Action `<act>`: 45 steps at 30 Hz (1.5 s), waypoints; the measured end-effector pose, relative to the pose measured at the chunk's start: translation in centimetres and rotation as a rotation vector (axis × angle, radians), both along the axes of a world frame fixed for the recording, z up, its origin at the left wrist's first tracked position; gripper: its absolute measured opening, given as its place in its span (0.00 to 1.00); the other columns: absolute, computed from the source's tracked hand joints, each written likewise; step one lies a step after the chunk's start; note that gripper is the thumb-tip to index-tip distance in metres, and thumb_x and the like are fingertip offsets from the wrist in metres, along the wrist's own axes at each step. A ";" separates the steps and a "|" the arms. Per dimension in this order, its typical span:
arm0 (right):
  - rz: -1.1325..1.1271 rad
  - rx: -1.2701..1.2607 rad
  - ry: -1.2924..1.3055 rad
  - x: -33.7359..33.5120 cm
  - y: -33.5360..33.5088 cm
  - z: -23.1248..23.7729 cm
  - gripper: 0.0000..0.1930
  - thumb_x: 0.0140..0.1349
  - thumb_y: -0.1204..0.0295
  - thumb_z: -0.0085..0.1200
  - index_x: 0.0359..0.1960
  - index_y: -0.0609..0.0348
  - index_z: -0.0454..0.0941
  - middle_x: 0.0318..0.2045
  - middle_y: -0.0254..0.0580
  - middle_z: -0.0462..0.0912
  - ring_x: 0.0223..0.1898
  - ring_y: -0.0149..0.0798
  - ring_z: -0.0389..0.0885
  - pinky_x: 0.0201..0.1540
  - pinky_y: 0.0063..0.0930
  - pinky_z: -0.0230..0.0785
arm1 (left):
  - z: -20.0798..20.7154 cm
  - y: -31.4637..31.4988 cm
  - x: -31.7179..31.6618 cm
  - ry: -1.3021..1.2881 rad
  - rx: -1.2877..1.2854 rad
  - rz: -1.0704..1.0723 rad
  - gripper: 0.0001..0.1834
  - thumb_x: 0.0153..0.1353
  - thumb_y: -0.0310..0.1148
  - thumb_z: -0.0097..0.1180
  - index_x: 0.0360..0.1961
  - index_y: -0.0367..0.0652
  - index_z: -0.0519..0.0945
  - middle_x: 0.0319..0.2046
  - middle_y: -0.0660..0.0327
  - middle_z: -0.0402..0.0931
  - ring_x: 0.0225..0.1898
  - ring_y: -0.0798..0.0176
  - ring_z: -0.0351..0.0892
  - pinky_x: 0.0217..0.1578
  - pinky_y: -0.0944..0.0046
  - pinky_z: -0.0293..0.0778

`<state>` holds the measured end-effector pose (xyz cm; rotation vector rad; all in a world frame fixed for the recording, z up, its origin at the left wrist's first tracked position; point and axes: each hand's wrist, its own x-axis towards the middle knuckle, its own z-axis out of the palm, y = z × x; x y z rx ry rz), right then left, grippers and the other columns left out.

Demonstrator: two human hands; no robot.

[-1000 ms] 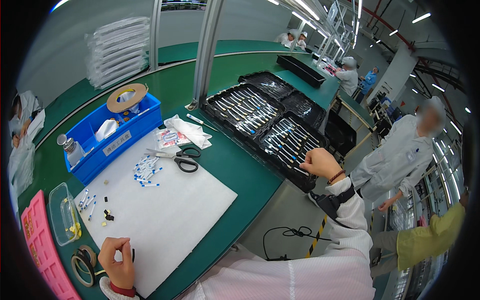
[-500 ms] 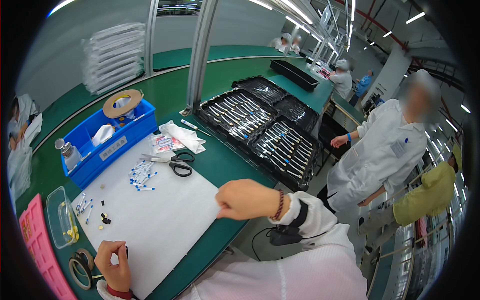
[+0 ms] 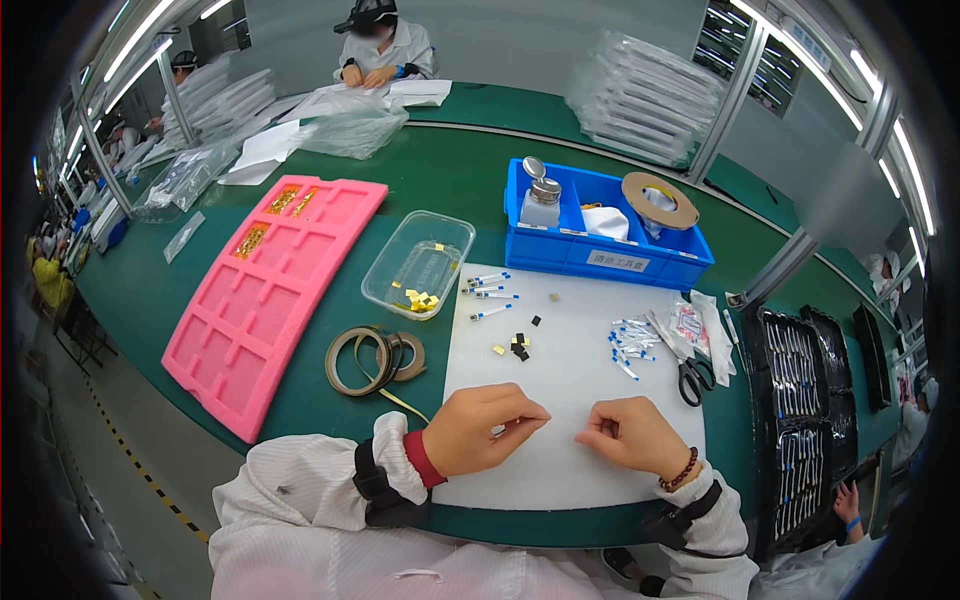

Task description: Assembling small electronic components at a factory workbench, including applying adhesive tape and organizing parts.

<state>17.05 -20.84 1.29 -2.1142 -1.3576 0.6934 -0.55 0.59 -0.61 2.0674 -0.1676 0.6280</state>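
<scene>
My left hand (image 3: 480, 430) hovers over the near part of a white mat (image 3: 580, 470), thumb and forefinger pinched. Facing it is my right hand (image 3: 637, 437), fingers curled together; whatever either holds is too small or hidden. Beyond them lie small black pieces (image 3: 520, 346) and a few pale yellow ones. Short white-and-blue strips (image 3: 488, 291) sit at the mat's far left, and a pile of similar strips (image 3: 632, 340) at its right. Black-handled scissors (image 3: 692, 376) rest beside that pile. Left of the mat are tape rolls (image 3: 350, 362) and a clear plastic box (image 3: 418, 262) with yellow pieces inside.
A pink foam tray (image 3: 270, 290) lies on the left. Behind the mat stands a blue toolbox (image 3: 610, 255) with a tape roll and a metal-topped bottle. Black trays (image 3: 800, 430) of strips occupy the right. Across the bench sits a co-worker (image 3: 388, 50); another person's hand (image 3: 848, 503) shows lower right.
The view has swung left, bringing the pink tray and the co-worker across the bench into sight. My right hand has come from the mat's right edge to face my left, fingers curled.
</scene>
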 end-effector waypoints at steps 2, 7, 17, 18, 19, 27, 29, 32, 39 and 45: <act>-0.027 0.067 -0.047 0.0 0.5 -0.5 0.14 0.60 0.62 0.70 0.23 0.56 0.80 0.15 0.36 0.76 0.17 0.38 0.74 0.25 0.31 0.65 | 0.0 0.1 -0.1 0.031 0.030 -0.014 0.06 0.62 0.22 0.68 0.41 0.40 0.88 0.33 0.59 0.85 0.29 0.61 0.84 0.29 0.66 0.78; -0.097 0.102 -0.109 -0.8 0.5 -1.0 0.13 0.59 0.63 0.70 0.24 0.55 0.81 0.14 0.34 0.74 0.16 0.36 0.72 0.23 0.30 0.63 | -1.2 0.6 0.7 0.134 0.165 -0.058 0.04 0.65 0.29 0.67 0.40 0.43 0.87 0.31 0.60 0.82 0.32 0.57 0.81 0.33 0.61 0.77; -0.181 0.136 -0.079 -1.1 0.5 -1.4 0.13 0.57 0.65 0.71 0.24 0.56 0.81 0.14 0.34 0.73 0.15 0.34 0.70 0.22 0.29 0.62 | -1.5 0.6 0.9 0.125 0.221 -0.064 0.04 0.65 0.31 0.66 0.39 0.45 0.86 0.30 0.61 0.80 0.33 0.56 0.79 0.35 0.58 0.75; -0.172 0.141 -0.073 -1.1 0.5 -1.4 0.13 0.57 0.65 0.71 0.24 0.56 0.81 0.14 0.34 0.73 0.15 0.34 0.70 0.22 0.29 0.62 | -1.6 0.6 0.9 0.131 0.224 -0.055 0.04 0.65 0.31 0.66 0.39 0.45 0.86 0.30 0.61 0.80 0.33 0.56 0.79 0.35 0.58 0.75; -0.187 0.144 -0.083 -1.2 0.5 -1.5 0.13 0.57 0.65 0.71 0.24 0.56 0.81 0.14 0.34 0.74 0.15 0.34 0.70 0.22 0.29 0.62 | -1.6 0.6 1.0 0.115 0.220 -0.056 0.04 0.65 0.31 0.66 0.39 0.45 0.86 0.30 0.61 0.80 0.33 0.56 0.79 0.35 0.58 0.75; -0.207 0.168 -0.032 -0.8 0.3 -2.2 0.12 0.55 0.70 0.71 0.22 0.61 0.80 0.13 0.34 0.73 0.16 0.30 0.70 0.22 0.25 0.61 | -1.9 0.4 1.0 0.062 0.170 -0.056 0.03 0.65 0.30 0.65 0.37 0.44 0.84 0.31 0.62 0.80 0.34 0.56 0.81 0.35 0.57 0.77; -0.197 0.166 -0.043 -1.0 0.4 -2.0 0.12 0.55 0.71 0.71 0.22 0.62 0.79 0.13 0.34 0.73 0.16 0.30 0.70 0.22 0.25 0.61 | -1.6 0.4 0.8 0.063 0.153 -0.035 0.03 0.65 0.30 0.65 0.37 0.44 0.84 0.30 0.62 0.80 0.34 0.56 0.81 0.35 0.57 0.77; -0.202 0.173 -0.025 -1.2 0.4 -2.0 0.12 0.55 0.73 0.71 0.22 0.63 0.79 0.13 0.35 0.74 0.16 0.29 0.70 0.22 0.25 0.61 | -1.1 0.7 0.6 0.034 0.152 0.001 0.04 0.65 0.31 0.64 0.35 0.44 0.82 0.31 0.60 0.80 0.36 0.53 0.82 0.36 0.55 0.77; -0.215 0.188 -0.040 -1.0 0.0 -2.5 0.12 0.54 0.75 0.70 0.21 0.64 0.77 0.13 0.36 0.72 0.15 0.28 0.67 0.22 0.24 0.58 | 4.1 6.3 -3.4 -0.127 0.359 0.405 0.04 0.61 0.27 0.70 0.36 0.42 0.87 0.30 0.59 0.83 0.31 0.56 0.82 0.32 0.60 0.78; -0.212 0.187 -0.038 -1.5 0.6 -2.0 0.13 0.56 0.76 0.68 0.21 0.65 0.74 0.14 0.32 0.70 0.18 0.24 0.64 0.22 0.24 0.54 | 7.1 21.2 -10.3 0.047 0.400 1.018 0.12 0.65 0.37 0.65 0.38 0.38 0.89 0.32 0.52 0.87 0.32 0.53 0.88 0.37 0.58 0.82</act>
